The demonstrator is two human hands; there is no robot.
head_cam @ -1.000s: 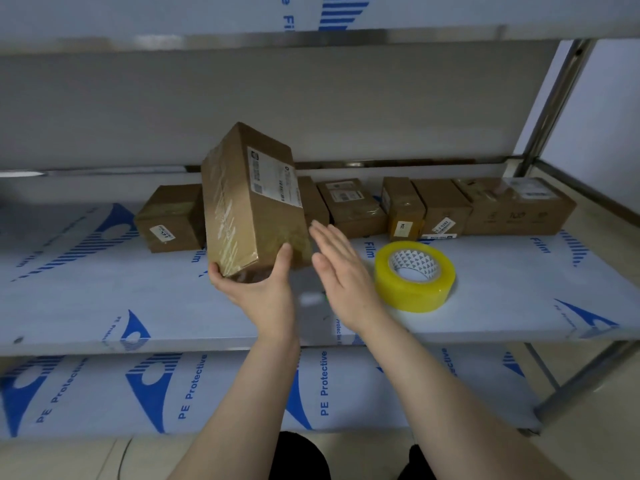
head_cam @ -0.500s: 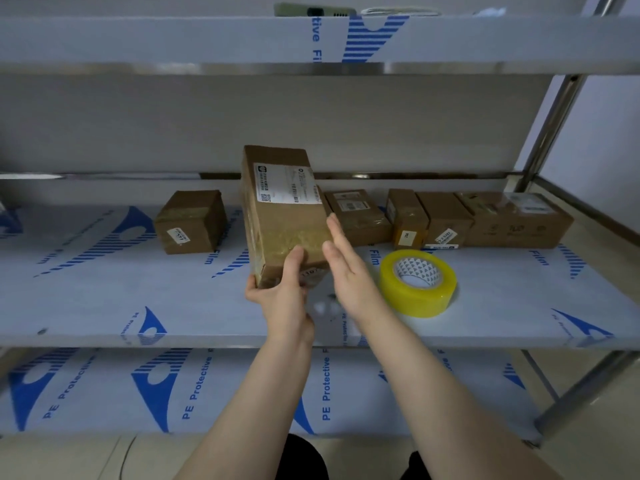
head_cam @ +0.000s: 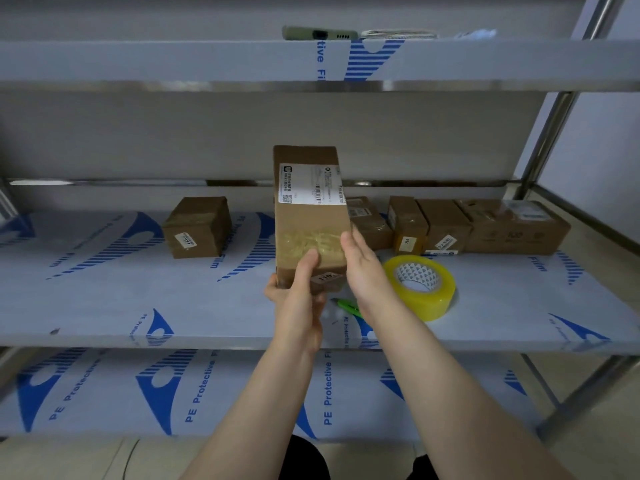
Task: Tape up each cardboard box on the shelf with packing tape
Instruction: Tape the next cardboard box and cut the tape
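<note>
Your left hand point(head_cam: 298, 306) grips the tall box point(head_cam: 308, 223) by its bottom end, upright over the shelf point(head_cam: 104, 306); your right hand point(head_cam: 363, 268) is flat, fingers straight, against its 3 o'clock side, tape roll point(head_cam: 420, 287) just beyond.

- Grey metal shelf rack point(head_cam: 104, 306), tiers wrapped in white film with blue print, fills the view.
- Plain grey wall point(head_cam: 242, 133) behind, at 12 o'clock.
- Beige floor point(head_cam: 616, 427) at 4 o'clock.

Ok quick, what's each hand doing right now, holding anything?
Left hand: closed, holding the cardboard box by its lower end.
Right hand: open, fingers straight against the cardboard box's right edge, holding nothing.
</note>
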